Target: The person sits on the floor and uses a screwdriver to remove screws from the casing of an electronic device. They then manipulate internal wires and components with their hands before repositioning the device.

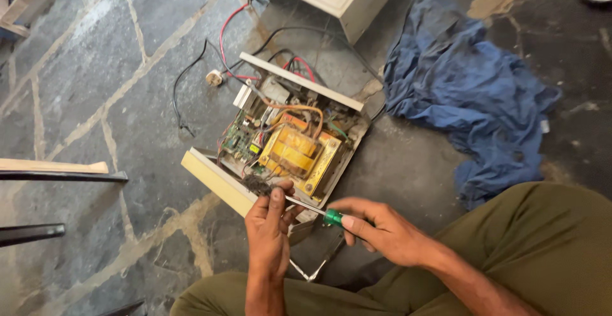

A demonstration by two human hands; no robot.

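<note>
The opened metal case (280,144) lies on the stone floor (95,99), its yellow transformer (296,153) just beyond the fingers. The right hand (376,227) is clamped on a green-handled screwdriver (322,213), held nearly level. The left hand (268,233), wrist straight, pinches its shaft at the case's near edge, probably steadying the tip.

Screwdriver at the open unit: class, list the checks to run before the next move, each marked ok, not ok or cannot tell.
1. Right hand grips the screwdriver by its green handle: ok.
2. Left hand steadies the shaft near the tip: ok.
3. Tip seated in a screw: cannot tell, fingers hide it.
4. Plug lies loose on the floor, not in a socket: ok.
5. Transformer and wires clear of the tip: cannot tell.
</note>
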